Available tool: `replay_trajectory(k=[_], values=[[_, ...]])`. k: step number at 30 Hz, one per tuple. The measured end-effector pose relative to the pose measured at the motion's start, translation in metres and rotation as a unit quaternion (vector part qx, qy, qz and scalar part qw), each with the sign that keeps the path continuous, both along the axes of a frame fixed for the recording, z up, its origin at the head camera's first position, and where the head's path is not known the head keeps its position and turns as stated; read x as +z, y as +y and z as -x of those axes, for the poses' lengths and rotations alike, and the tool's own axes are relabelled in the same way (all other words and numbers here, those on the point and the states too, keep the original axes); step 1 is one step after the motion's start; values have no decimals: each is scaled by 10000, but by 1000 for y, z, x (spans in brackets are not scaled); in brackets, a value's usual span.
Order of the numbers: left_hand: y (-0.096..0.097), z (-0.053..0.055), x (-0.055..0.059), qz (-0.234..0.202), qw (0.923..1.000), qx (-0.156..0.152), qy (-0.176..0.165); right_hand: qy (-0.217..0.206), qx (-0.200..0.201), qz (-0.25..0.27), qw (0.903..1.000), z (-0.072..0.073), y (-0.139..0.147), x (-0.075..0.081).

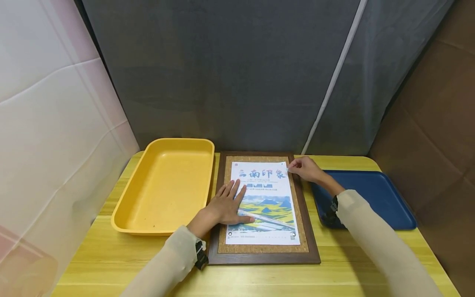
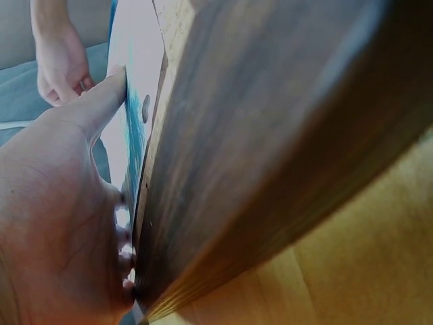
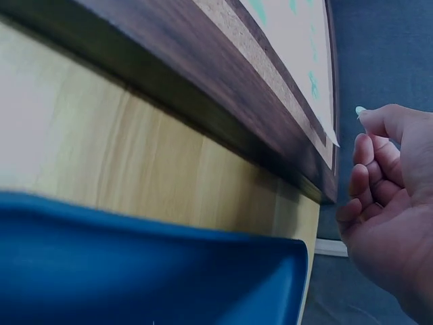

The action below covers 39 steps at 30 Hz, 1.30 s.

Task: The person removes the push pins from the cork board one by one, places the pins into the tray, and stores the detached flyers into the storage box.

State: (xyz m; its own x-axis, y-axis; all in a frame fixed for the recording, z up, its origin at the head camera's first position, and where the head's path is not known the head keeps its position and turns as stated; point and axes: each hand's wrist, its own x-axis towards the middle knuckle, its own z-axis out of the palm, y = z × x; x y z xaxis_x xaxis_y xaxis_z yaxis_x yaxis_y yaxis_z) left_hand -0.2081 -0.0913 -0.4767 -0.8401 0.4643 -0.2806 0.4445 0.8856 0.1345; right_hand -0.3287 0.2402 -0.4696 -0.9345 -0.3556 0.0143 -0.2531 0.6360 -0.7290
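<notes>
A printed poster [image 1: 259, 218] with blue lettering and a landscape picture lies on a cork board [image 1: 259, 248] in a dark wooden frame [image 1: 263, 258]. My left hand [image 1: 226, 206] presses flat on the poster's left side, fingers spread. Round metal thumbtacks [image 1: 293, 234] sit at both lower corners; the left wrist view also shows a thumbtack [image 2: 145, 108]. Near the upper right edge, my right hand [image 1: 307, 168] pinches a small pale thing [image 3: 360, 110] between thumb and index finger; its kind is too small to tell. The paper's corner [image 3: 333, 140] stands slightly off the cork.
Left of the board, a deep yellow tray [image 1: 163, 189] stands on the wooden table [image 1: 122, 264]. A shallow blue tray [image 1: 375, 198] lies to the right, partly under the right forearm. A grey curtain [image 1: 222, 74] hangs behind the table's far edge.
</notes>
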Motion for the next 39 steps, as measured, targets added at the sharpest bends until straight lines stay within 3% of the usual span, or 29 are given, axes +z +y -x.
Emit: replay_trajectory(k=[13, 39], values=[[0, 1, 2, 15, 10000, 3, 9, 241, 245, -75, 9994, -6, 22, 8], [1, -2, 2, 28, 10000, 12, 21, 54, 290, -154, 9994, -17, 74, 5]])
